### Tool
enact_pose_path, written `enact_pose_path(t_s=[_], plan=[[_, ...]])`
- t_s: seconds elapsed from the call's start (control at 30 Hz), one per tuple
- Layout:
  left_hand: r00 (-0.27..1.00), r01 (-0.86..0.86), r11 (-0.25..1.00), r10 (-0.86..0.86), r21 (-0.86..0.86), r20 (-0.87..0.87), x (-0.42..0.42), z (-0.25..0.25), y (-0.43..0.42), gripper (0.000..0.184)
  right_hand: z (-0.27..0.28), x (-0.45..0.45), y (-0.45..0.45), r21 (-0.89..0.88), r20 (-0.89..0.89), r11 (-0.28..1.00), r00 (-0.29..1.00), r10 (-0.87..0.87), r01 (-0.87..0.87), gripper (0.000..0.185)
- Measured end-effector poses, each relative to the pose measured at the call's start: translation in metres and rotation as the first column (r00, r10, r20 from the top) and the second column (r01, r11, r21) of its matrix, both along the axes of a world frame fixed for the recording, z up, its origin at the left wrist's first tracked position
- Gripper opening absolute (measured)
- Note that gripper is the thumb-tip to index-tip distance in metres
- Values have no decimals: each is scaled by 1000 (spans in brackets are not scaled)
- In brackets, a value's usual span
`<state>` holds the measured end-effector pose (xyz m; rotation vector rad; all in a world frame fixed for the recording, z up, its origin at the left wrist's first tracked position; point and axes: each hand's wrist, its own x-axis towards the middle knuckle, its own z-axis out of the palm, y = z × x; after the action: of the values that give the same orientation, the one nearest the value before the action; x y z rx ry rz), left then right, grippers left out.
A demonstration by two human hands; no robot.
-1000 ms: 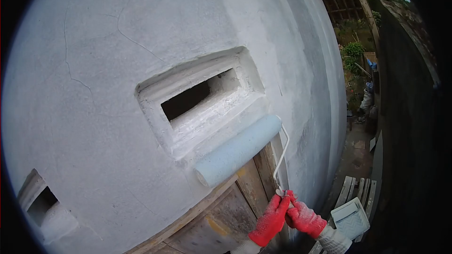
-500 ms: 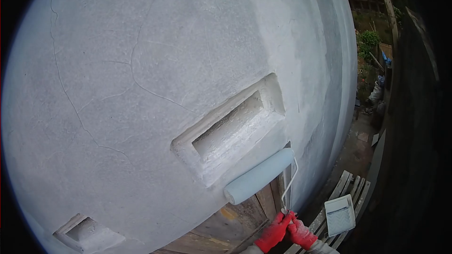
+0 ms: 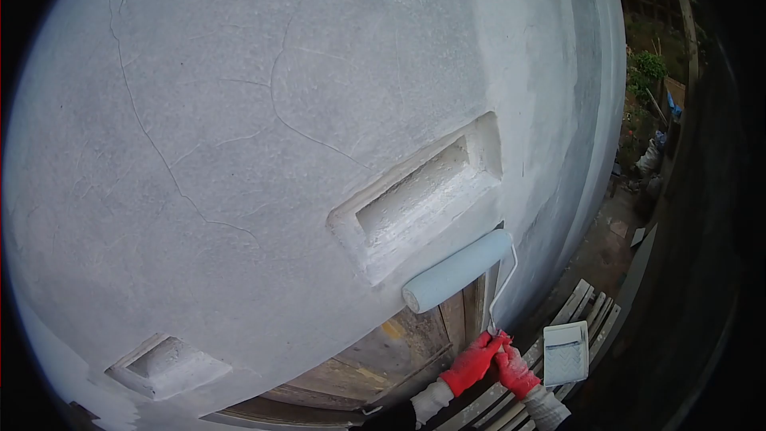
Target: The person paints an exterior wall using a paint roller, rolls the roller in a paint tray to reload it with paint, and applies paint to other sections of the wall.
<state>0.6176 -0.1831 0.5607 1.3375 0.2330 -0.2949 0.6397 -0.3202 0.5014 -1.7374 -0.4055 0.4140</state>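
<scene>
A paint roller (image 3: 459, 270) with a wide pale blue sleeve rests against or just in front of the grey-white wall (image 3: 239, 191), below a recessed opening (image 3: 423, 191). Its white wire frame runs down to the handle, mostly hidden inside red gloves. My left hand (image 3: 476, 363), in a red glove, is closed around the handle. Close beside it, my right hand (image 3: 515, 371), in a dusty red glove, is closed on the same handle. Under the roller is the top of a wooden door (image 3: 375, 359).
A paint tray (image 3: 566, 355) lies on a slatted wooden bench (image 3: 586, 303) at the lower right. A smaller recess (image 3: 171, 367) is in the wall at lower left. Plants (image 3: 648, 68) and bags (image 3: 650, 158) stand along the passage at right.
The view has shifted and turned, so the recess now appears farther right. Both hands still hold the roller, which stays just below the recess and above the door.
</scene>
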Motion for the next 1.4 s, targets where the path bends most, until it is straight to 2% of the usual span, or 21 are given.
enact_pose_path(t_s=[0.03, 0.1, 0.13, 0.2, 0.23, 0.3, 0.33, 0.47, 0.5, 0.53, 0.7, 0.77, 0.8, 0.87, 0.97, 1.03, 1.07, 1.13, 1.2, 1.33, 1.4], plan=[[1000, -15, 1000, 15, 18, 26, 9, -3, 5, 31, -11, 16, 10, -4, 10, 1000, 1000, 12, -12, 42], [997, -38, 999, 40, -18, 73, 23, 43, 11, 29, -33, 37, 25, 110, 520, 947, 794, -315, 303, 39], [976, -41, 999, 39, 6, 216, 33, 61, 13, 29, 7, 38, 27, 185, 303, 967, 926, -224, 173, 35], [937, -54, 998, 42, 26, 346, 39, 71, 14, 29, 82, 46, 36, 251, 250, 957, 946, -208, 144, 33], [928, -35, 999, 24, 23, 371, 41, 69, 16, 29, 83, 46, 32, 204, 134, 967, 974, -183, 153, 35], [914, -25, 999, 14, 21, 406, 26, 77, 21, 30, 33, 37, 27, 135, 468, 980, 862, -196, 149, 37], [968, 58, 997, -67, 44, 241, -3, 86, 24, 30, 11, 23, 25, 108, 575, 982, 797, -186, 152, 40], [951, 91, 994, -103, 53, 293, -58, -19, 27, 29, 8, -71, 16, 45, 104, 998, 994, 30, -35, 49], [982, 97, 995, -99, 24, 162, -73, -14, 35, 28, 0, -80, 21, 80, 48, 996, 998, 37, -41, 51], [991, 96, 995, -96, 6, 92, -82, -10, 41, 28, -5, -80, 20, -127, 266, 991, 961, 81, -48, 48], [995, 102, 993, -102, 57, -18, -76, 55, 71, 26, 48, -65, 59, -42, 199, 998, 978, 57, -50, 48], [972, -15, 999, 22, -32, 232, -67, 71, 71, 25, 66, -56, 66, -215, 369, 966, 928, -53, 141, 49], [974, -29, 999, 38, -40, 224, -67, 76, 73, 25, 75, -57, 67, -224, 361, 966, 932, -37, 126, 49], [972, 83, 996, -88, 30, 220, -68, 84, 81, 24, 89, -60, 73, -16, 408, 999, 912, -40, 51, 46], [972, 114, 993, -113, 6, 205, -106, 53, 74, 23, 38, -90, 61, 213, 356, 967, 933, 54, -138, 48], [976, 95, 992, -76, -83, 206, -141, 2, 68, 24, 25, -126, 51, 26, 347, 992, 932, 108, -125, 52], [977, 83, 981, -45, -177, 207, -150, -18, 69, 25, 30, -136, 46, -162, 132, 970, 970, 202, -180, 55], [980, 57, 982, -20, -181, 199, -157, -39, 82, 25, 25, -141, 60, -152, 112, 967, 969, 222, -204, 55], [994, 91, 996, -91, 12, 58, -165, 17, 100, 24, 41, -142, 75, -223, 113, 950, 963, 245, -216, 57], [997, 66, 996, -69, 67, 38, -157, 88, 128, 22, 91, -135, 115, -93, 343, 990, 930, 134, -108, 58], [967, -10, 1000, 5, 20, 254, -156, 105, 135, 20, 118, -133, 128, 18, 419, 997, 906, 65, -80, 58]])
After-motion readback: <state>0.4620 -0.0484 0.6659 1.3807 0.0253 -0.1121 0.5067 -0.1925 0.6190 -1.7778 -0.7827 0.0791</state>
